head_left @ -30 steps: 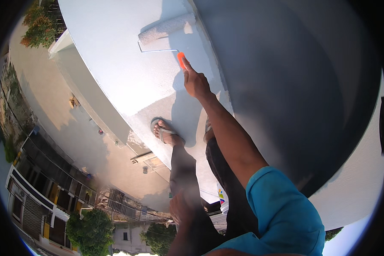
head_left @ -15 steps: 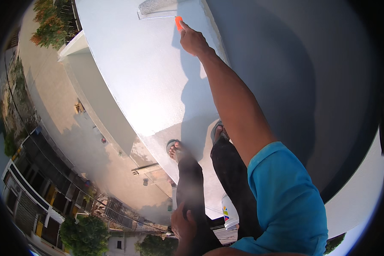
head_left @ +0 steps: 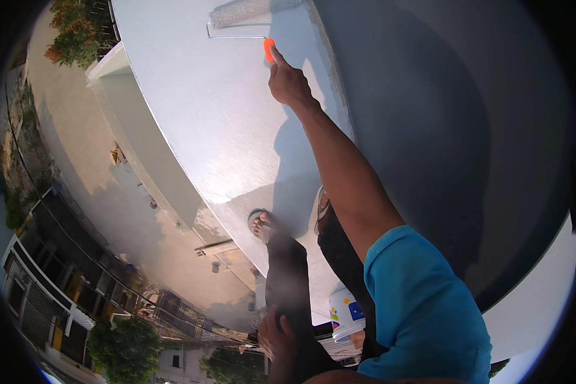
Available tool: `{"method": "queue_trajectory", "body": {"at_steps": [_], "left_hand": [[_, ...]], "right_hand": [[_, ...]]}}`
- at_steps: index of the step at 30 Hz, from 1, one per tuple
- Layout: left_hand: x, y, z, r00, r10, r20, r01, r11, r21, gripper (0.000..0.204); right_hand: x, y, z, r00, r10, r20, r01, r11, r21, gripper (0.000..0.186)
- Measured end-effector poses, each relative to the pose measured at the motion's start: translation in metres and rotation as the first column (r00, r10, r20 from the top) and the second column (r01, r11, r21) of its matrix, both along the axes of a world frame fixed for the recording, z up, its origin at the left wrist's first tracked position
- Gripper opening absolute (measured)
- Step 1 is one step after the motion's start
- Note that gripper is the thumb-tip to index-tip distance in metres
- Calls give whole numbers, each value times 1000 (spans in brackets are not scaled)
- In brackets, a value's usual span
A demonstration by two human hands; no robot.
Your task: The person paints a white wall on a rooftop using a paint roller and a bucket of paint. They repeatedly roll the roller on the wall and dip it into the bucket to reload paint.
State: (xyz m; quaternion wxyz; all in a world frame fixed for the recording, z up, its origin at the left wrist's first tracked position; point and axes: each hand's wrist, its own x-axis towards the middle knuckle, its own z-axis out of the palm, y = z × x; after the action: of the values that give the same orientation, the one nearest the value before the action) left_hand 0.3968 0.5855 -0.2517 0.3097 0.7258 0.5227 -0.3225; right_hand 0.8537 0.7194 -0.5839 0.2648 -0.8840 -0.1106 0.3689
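Note:
My right hand [head_left: 291, 84] is closed round the orange handle of a paint roller [head_left: 253, 13], with the arm stretched far forward. The roller's pale, fuzzy sleeve lies against the white ledge [head_left: 198, 121] at the top of the view, joined to the handle by a thin wire frame. Low in the view, my left hand [head_left: 276, 336] rests on my dark-trousered left leg, its fingers loosely apart and holding nothing. Between my legs shows a white bucket [head_left: 347, 312] with coloured marks, partly hidden by the right leg.
My sandalled feet stand on the narrow ledge. Its left edge drops to a paved yard [head_left: 141, 211] far below, with buildings and trees [head_left: 125, 352]. A grey wall [head_left: 422, 128] rises close along the right. A lower wall [head_left: 150, 134] runs left of the ledge.
My right hand has drawn the roller slightly back toward me, so more of its sleeve shows. More of the bucket is visible. My left hand stays on the leg.

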Motion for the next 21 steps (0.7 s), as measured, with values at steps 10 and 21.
{"method": "queue_trajectory", "body": {"at_steps": [10,21], "left_hand": [[-9,0,-5,1000,-21,20,21,999,-37,36],[-35,-26,-5,991,-114,74,117,992,-37,39]], "right_hand": [[91,43,-47,991,-21,135,30,998,-61,38],[-96,-105,50,978,-35,-207,-2,984,-177,60]]}}
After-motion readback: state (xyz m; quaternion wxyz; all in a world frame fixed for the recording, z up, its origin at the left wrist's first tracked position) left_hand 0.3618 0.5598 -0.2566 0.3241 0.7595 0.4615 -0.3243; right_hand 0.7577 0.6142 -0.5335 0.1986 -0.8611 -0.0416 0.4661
